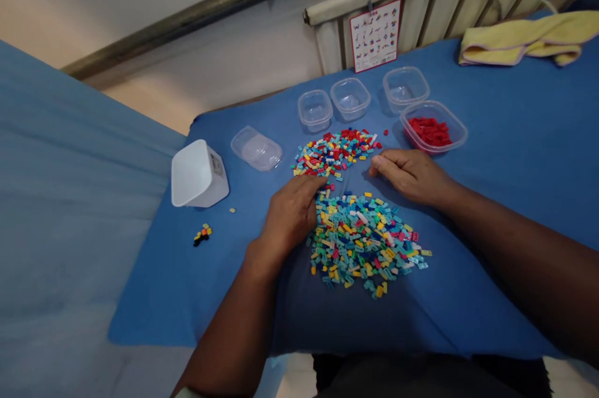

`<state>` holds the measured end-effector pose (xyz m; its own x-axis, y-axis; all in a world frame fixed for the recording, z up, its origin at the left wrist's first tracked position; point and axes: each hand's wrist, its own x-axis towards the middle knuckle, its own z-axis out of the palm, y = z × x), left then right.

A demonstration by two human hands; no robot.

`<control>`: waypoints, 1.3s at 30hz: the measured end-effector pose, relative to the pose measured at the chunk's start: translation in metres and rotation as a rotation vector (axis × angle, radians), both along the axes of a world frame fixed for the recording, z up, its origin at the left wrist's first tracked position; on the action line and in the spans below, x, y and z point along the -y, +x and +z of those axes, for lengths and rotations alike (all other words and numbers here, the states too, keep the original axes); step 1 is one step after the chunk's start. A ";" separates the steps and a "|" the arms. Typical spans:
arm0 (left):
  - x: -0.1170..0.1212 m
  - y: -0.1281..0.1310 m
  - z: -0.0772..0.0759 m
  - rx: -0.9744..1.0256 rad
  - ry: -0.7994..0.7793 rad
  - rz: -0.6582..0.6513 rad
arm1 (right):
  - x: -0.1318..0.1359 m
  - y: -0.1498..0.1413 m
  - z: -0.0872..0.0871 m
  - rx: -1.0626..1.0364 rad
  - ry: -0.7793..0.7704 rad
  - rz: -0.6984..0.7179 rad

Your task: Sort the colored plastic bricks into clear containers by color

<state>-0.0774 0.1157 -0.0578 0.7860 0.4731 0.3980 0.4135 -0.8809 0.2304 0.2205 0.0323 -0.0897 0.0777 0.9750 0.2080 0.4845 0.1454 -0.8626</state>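
Observation:
Two heaps of small, brightly coloured toy building bricks lie on a blue cloth, a mixed far pile [322,155] with many red ones and a larger near pile [360,239] of mostly teal and yellow. My left hand [292,208] rests at the left between both heaps. Its fingers reach out over a few bricks, thumb apart, with no brick visibly gripped. To the right of the far pile, my right hand [407,174] is closed with its fingers curled and thumb pressed on top; anything inside is hidden. Just beyond it stands a clear tub [456,130] with red bricks [429,131].
Three clear tubs [315,110] [350,98] [406,85] stand along the back. A clear lid [257,148] and a white box [191,173] are at left, near a few yellow and black bricks [203,234]. A yellow cloth [528,41] lies back right, and a picture card [375,36] hangs from the radiator.

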 end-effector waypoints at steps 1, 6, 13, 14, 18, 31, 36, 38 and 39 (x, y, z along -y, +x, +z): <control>0.001 0.000 -0.001 -0.033 -0.020 0.009 | 0.000 0.000 0.000 0.003 0.003 0.002; 0.000 -0.003 0.001 0.055 -0.076 0.031 | 0.001 0.001 0.000 0.022 0.013 0.014; -0.002 -0.002 -0.001 0.031 -0.004 0.012 | 0.001 0.002 -0.002 0.034 0.010 0.005; -0.002 -0.001 -0.001 0.017 0.011 0.002 | 0.001 0.001 -0.002 0.031 0.016 0.002; 0.002 -0.001 0.003 0.045 -0.011 -0.040 | 0.001 0.002 -0.003 0.029 0.015 0.012; 0.009 -0.001 0.006 0.013 -0.143 -0.097 | 0.001 -0.001 -0.003 0.024 0.018 -0.001; 0.005 -0.007 0.011 0.207 -0.146 -0.043 | 0.001 -0.001 -0.006 0.010 0.024 -0.007; 0.001 -0.011 0.011 0.232 -0.145 0.046 | 0.002 -0.001 -0.007 0.003 0.016 -0.001; -0.001 -0.013 0.010 0.229 -0.141 0.099 | 0.002 -0.001 -0.007 0.001 0.013 0.001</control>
<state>-0.0905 0.1168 -0.0477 0.6302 0.6065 0.4848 0.4190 -0.7913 0.4453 0.2194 0.0306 -0.0967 0.0761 0.9724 0.2205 0.4853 0.1570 -0.8601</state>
